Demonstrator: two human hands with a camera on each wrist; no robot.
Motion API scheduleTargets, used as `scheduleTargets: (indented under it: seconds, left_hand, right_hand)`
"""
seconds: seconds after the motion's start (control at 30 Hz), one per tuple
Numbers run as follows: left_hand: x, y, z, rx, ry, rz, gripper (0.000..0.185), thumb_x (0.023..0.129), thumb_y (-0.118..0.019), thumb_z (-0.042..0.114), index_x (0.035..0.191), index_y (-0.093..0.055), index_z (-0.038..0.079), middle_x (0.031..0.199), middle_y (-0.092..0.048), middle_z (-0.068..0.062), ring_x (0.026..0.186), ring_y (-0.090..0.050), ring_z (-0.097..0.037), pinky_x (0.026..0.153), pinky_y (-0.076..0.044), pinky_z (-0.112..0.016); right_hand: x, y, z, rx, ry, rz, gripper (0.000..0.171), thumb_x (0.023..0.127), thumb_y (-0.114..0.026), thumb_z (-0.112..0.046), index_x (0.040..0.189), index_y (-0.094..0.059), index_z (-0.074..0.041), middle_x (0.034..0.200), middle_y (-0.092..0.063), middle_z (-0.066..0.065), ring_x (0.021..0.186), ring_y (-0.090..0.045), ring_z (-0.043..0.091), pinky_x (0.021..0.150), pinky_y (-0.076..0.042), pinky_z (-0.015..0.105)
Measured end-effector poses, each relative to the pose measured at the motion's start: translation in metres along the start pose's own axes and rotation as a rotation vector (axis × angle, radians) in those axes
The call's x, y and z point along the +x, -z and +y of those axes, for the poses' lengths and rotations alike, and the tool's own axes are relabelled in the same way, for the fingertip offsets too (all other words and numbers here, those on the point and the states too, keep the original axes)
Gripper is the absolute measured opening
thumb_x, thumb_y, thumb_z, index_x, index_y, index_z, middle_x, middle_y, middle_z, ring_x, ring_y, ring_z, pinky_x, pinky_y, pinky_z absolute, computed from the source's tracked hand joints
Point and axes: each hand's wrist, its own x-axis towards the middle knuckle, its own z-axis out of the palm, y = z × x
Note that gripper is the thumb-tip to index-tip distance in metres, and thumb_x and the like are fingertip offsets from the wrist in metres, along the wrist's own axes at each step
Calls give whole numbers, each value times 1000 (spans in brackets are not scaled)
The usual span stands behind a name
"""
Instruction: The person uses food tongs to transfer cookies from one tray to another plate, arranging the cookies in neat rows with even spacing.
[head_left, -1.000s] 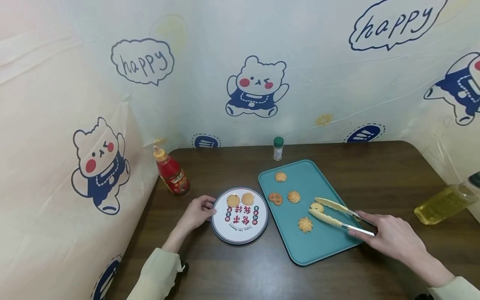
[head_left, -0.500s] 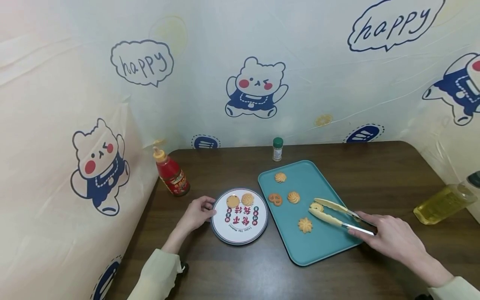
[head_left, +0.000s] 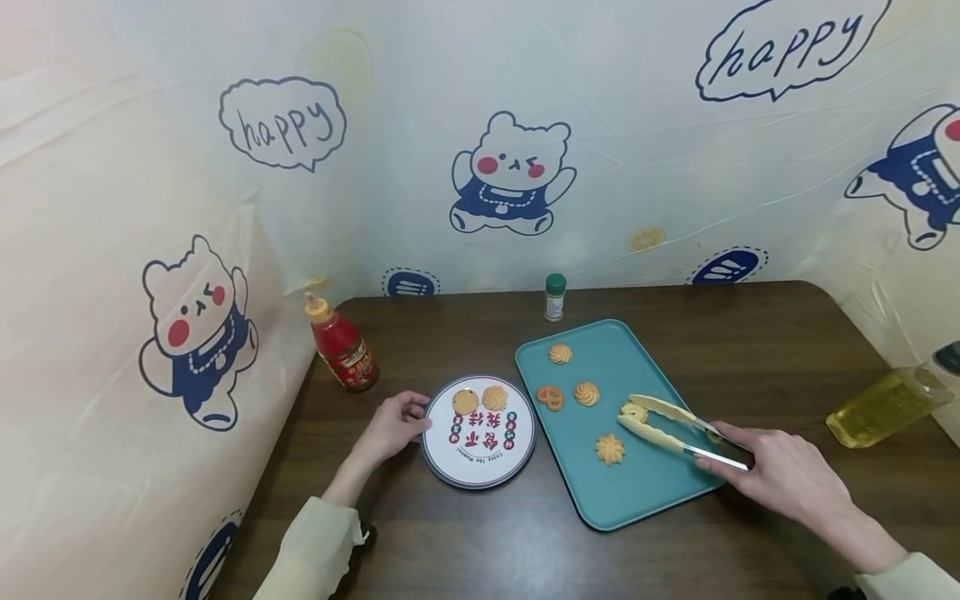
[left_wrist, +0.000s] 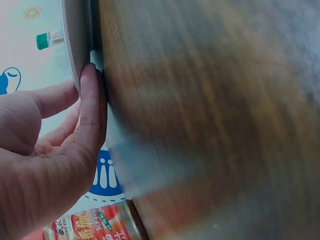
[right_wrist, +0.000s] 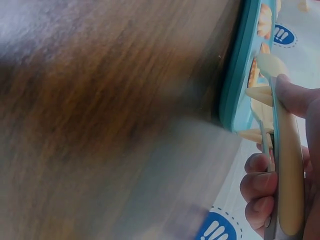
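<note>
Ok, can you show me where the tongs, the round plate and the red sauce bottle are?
tongs (head_left: 663,425), head view, on the near yellow arm.
round plate (head_left: 480,479), head view, on its near rim.
red sauce bottle (head_left: 341,346), head view, on its red body.

A staged tabletop food corner is seen here rather than a real kitchen: a dark wooden table (head_left: 465,533) is boxed in on three sides by plastic sheeting (head_left: 420,217) printed with cartoon bears and "happy" bubbles (creases and tape lines are plainly visible). Kitchen props are laid out on it: a red sauce bottle (head_left: 341,348) at ten o'clock, a green-capped shaker (head_left: 555,297) at twelve, an oil bottle (head_left: 888,404) at three, and a teal tray (head_left: 637,492) of biscuits at centre.
</note>
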Motion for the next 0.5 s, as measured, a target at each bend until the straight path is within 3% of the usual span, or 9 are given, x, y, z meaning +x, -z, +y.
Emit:
scheduleTargets:
  seconds: [0.1, 0.2, 0.5]
  left_hand:
    - [0, 0, 0, 5, 1, 4, 37, 91, -72, 3, 126, -60, 1, 99, -62, -11, 80, -61, -21, 71, -60, -34]
    - [0, 0, -1, 7, 2, 5, 38, 90, -72, 4, 126, -60, 1, 99, -62, -11, 80, -61, -21, 72, -60, -34]
    - [0, 0, 0, 5, 3, 2, 37, 90, -72, 3, 125, -61, 1, 99, -62, -11, 80, -61, -21, 71, -60, -33]
  right_hand:
    - [1, 1, 1, -21, -3, -17, 81, 80, -70, -67, 127, -67, -1, 110, -69, 27, 78, -68, 34, 55, -52, 48]
    - [2, 3, 1, -41, -16, -45, 86, 81, -67, -70, 128, -65, 2, 113, -67, 29, 89, -67, 43, 64, -54, 57]
    - [2, 3, 1, -25, -44, -22, 86, 80, -67, -71, 128, -65, 0, 114, -67, 29, 85, -67, 43, 57, -52, 54]
